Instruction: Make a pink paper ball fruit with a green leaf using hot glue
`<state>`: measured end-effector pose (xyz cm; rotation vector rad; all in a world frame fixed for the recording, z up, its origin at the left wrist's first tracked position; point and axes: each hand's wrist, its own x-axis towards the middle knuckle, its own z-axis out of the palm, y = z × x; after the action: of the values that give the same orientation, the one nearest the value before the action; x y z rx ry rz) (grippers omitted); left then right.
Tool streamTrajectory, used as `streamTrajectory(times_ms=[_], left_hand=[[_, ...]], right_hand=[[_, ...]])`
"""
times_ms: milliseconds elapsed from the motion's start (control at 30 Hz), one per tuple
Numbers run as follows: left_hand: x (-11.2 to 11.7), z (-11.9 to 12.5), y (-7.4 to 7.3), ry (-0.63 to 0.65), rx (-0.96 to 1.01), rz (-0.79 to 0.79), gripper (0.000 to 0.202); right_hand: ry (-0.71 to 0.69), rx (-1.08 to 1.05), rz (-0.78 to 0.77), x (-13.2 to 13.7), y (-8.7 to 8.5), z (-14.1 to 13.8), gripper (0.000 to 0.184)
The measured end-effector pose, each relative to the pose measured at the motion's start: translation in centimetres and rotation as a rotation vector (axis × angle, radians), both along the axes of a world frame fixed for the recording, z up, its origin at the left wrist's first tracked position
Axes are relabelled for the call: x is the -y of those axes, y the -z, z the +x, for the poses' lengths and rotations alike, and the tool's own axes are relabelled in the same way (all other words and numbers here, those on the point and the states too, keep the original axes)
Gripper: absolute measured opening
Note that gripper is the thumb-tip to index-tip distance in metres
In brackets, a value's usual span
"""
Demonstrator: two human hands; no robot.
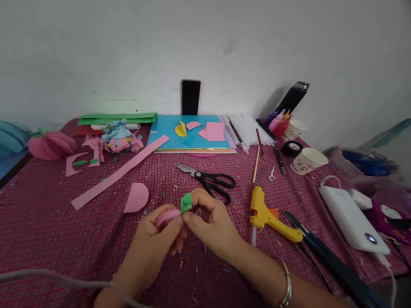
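Low in the middle of the head view, my left hand (156,239) is closed around a small pink folded paper piece (168,216). My right hand (213,223) pinches a green paper leaf (186,203) against the top of that pink piece. Whether the leaf is fixed to it I cannot tell. Left of my hands lies a pink paper half circle (137,198). Just beyond them are black-handled scissors (206,177), their blades apart. A yellow glue gun (272,219) rests to the right of my right hand.
A long pink strip (121,172) and paper scraps (117,135) lie at left, near a pink paper pumpkin shape (52,145). Blue sheets (164,130) and a phone (190,97) are at the back. Paper cups (308,162), a knife (294,220) and a power bank (355,216) are right.
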<state>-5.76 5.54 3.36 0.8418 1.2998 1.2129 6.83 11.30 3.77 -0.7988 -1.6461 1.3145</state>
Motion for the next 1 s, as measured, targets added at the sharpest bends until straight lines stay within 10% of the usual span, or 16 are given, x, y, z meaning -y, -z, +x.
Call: streamTrajectory(times_ms=[300,667,1000], left_hand=[[0.0,-0.4,-0.6,0.037,0.216,0.016,0.032],[-1.3,-2.9,-0.7,-0.457,0.267,0.174,0.016],[-0.8,-4.5,-1.4,-0.341,0.048,0.311,0.042]], right_hand=[[-0.2,-0.172,-0.451,0.1,0.3,-0.4,0.014],[0.098,-0.103,-0.286,-1.5,0.8,0.0,0.017],[0.104,-0.036,-0.185,-1.6,0.5,0.3,0.016]])
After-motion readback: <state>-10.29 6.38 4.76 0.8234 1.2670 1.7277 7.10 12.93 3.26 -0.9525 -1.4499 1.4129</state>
